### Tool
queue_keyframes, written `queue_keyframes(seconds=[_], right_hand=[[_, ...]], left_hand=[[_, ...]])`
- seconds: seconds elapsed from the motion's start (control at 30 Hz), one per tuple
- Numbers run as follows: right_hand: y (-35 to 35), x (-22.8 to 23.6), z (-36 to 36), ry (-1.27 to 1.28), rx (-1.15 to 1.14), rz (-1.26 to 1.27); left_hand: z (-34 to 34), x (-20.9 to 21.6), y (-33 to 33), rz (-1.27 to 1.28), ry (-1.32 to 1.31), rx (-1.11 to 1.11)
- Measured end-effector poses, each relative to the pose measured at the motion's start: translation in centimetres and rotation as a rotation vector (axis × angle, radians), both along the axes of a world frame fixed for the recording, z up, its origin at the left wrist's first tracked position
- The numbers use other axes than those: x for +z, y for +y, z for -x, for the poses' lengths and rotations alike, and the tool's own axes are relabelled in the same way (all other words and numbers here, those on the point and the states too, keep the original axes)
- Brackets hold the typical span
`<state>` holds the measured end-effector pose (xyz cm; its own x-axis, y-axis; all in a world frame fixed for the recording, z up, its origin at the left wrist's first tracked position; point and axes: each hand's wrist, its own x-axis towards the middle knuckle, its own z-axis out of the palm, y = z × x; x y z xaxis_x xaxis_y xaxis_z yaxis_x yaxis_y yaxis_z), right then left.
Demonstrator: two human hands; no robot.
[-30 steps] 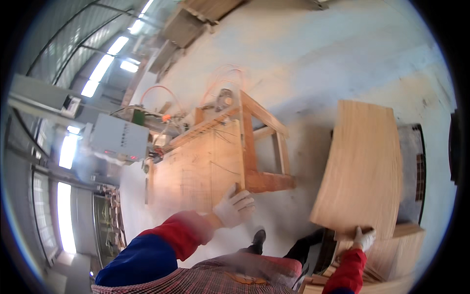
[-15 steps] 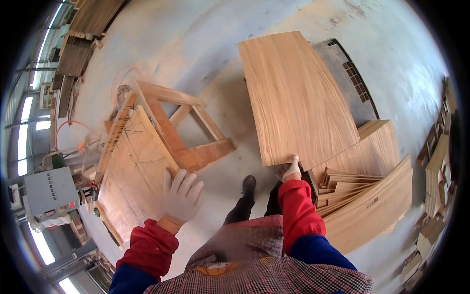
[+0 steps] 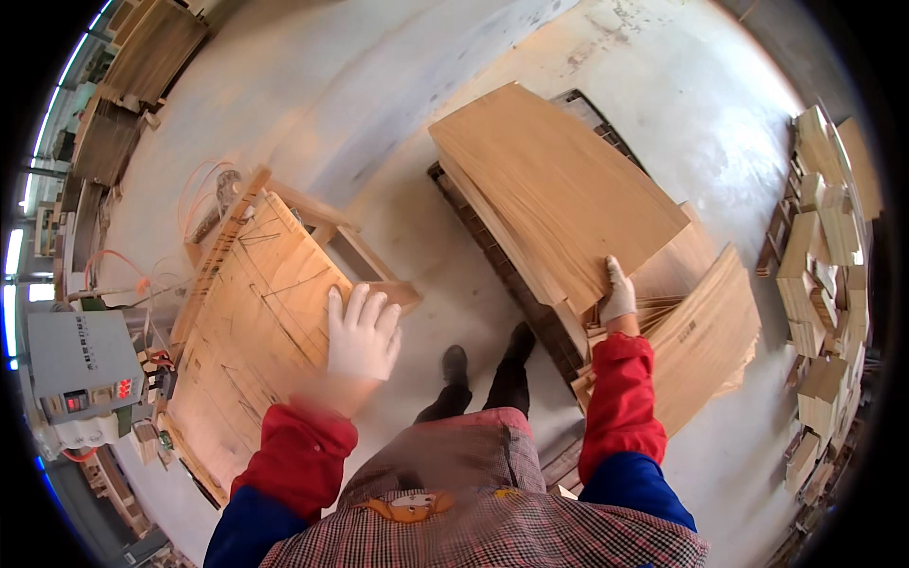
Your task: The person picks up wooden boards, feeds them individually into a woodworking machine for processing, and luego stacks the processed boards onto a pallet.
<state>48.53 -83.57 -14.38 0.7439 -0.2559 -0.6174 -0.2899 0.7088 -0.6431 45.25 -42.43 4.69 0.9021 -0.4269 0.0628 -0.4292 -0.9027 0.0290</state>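
Note:
My right hand (image 3: 619, 292), in a white glove, grips the near edge of a large wood-grain panel (image 3: 549, 170), close to its corner. The panel lies askew on a stack of similar boards (image 3: 483, 204) on a dark pallet (image 3: 507, 284). My left hand (image 3: 362, 341), also gloved, is stretched out with its fingers spread and holds nothing. It is at the right edge of a slanted plywood work table (image 3: 256, 303) marked with dark lines; whether it touches the wood I cannot tell.
Fanned-out thinner boards (image 3: 696, 346) lie at the stack's near right. A grey control box (image 3: 85, 350) with red displays stands left of the work table. Wood pieces (image 3: 814, 275) are piled along the right. An orange hose (image 3: 114, 254) runs behind the box.
My view has shifted. My right hand has moved right and forward with the panel, which has turned, and the stack's left side and pallet now show. My left hand stays spread by the work table.

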Motion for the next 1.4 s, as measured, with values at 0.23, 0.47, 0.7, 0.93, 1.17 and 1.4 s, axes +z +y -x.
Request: queue_keyframes(seconds=[0.23,0.47,0.7,0.93,1.17,1.4], right_hand=[[-4.2,12.5,9.7,0.089,-0.167,0.161],[-2.3,31.2,18.6,-0.097,0.011,0.787],[3.9,53.6,26.6,0.195,0.535,1.510],[6.9,58.7,33.4,-0.039,0.794,2.143],[-4.3,59.1,39.7,-0.007,0.562,2.349],[-23.8,34.0,39.2,-0.295,-0.246,1.527]], left_hand=[[0.4,-0.5,0.1,0.008,0.019,-0.004],[2.0,-2.2,-7.0,0.593,0.400,-0.191],[-0.7,5.1,-15.2,1.865,1.789,0.981],[5.1,2.7,-17.6,1.745,1.999,0.828],[7.8,9.0,-21.1,1.891,1.990,0.587],[16.8,9.5,-16.8,2.060,1.720,0.315]])
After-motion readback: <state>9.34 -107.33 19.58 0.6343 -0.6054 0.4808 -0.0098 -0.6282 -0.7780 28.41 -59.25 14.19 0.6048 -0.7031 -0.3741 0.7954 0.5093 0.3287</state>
